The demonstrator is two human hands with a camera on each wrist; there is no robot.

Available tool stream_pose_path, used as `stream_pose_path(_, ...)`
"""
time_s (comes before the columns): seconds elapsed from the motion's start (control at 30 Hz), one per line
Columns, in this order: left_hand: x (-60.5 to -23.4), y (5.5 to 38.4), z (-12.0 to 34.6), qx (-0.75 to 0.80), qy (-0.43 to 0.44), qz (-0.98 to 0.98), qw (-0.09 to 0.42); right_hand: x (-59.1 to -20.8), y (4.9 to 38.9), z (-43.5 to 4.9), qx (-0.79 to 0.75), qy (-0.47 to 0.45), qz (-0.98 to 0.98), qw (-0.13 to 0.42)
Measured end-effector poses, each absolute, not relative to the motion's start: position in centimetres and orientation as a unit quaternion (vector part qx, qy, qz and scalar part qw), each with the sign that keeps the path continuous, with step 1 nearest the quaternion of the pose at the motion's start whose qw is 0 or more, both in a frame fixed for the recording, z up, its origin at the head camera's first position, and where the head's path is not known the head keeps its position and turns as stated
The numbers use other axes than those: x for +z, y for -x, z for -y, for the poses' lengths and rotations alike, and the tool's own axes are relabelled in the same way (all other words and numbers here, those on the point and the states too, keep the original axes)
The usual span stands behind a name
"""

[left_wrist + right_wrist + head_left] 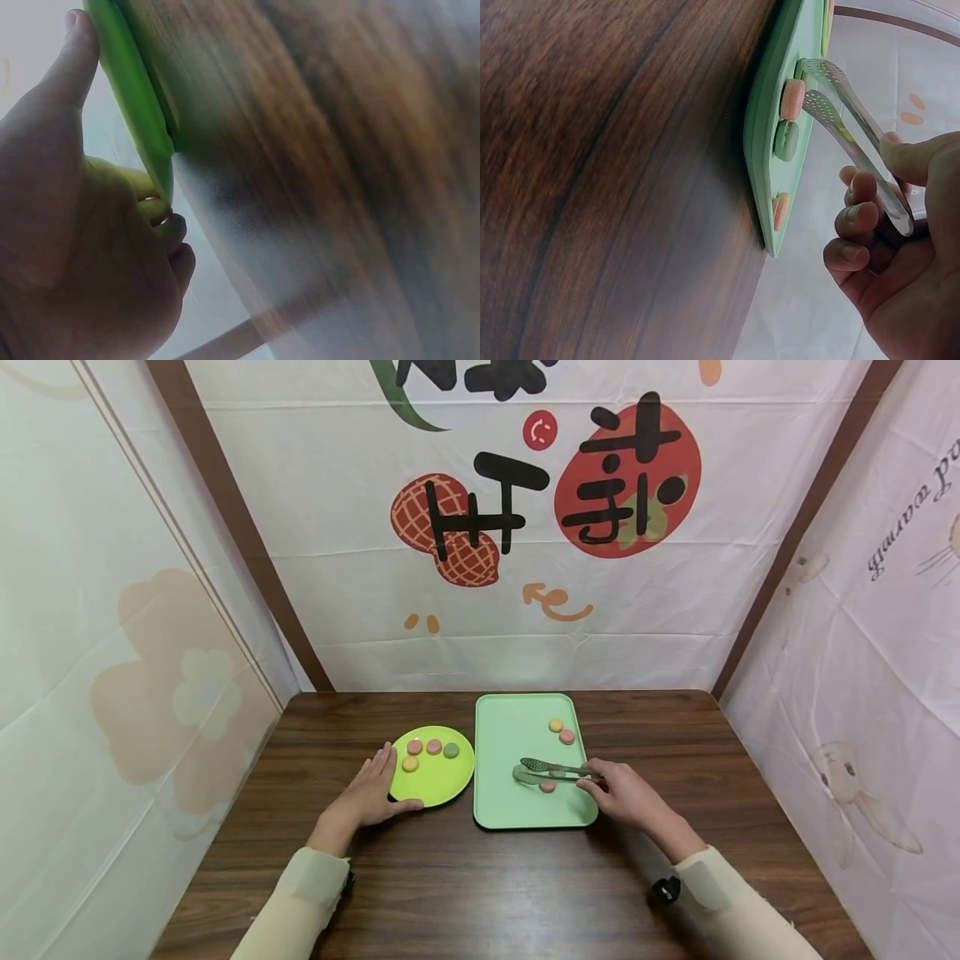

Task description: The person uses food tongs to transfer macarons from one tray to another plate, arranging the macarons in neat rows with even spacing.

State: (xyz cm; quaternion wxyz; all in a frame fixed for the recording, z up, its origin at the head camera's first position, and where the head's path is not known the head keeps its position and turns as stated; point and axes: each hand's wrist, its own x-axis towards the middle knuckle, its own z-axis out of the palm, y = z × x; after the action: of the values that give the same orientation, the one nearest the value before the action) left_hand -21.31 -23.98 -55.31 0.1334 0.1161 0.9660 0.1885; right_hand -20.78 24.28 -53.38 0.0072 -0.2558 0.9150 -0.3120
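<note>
Macarons (567,737) on the tray (498,810), left of and beyond the right hand (618,789); four more on the plate (438,789), just right of the left hand (371,793). At left, thumb and fingers spread, touching the plate's rim. At right, thumb and fingers clamped on tongs (864,161), tips parted among macarons; cannot tell whether gripping one.

The tray (510,735) looks like smooth, matt plastic; the plate (435,787) left of the tray seems smooth plastic too, with a slight sheen. Over the tray, the tongs (864,161) are shiny metal with perforated tips. The macarons (793,99) on the tray look matt. Beneath the tray, the tabletop (525,893) shows wood grain, softly glossy; behind the tray hangs creased, printed cloth (525,652).
</note>
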Motion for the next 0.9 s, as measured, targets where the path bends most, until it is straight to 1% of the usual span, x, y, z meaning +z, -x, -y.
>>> stream_pose_path(0.47,-55.3,21.4,24.0,0.191,-0.116,-0.965,0.136,-53.5,20.7,-23.9,-0.327,0.255,-0.910,0.005)
stream_pose_path(0.9,-55.3,21.5,24.1,0.191,-0.119,-0.965,0.132,-53.8,21.1,-23.0,-0.336,0.265,-0.904,-0.010)
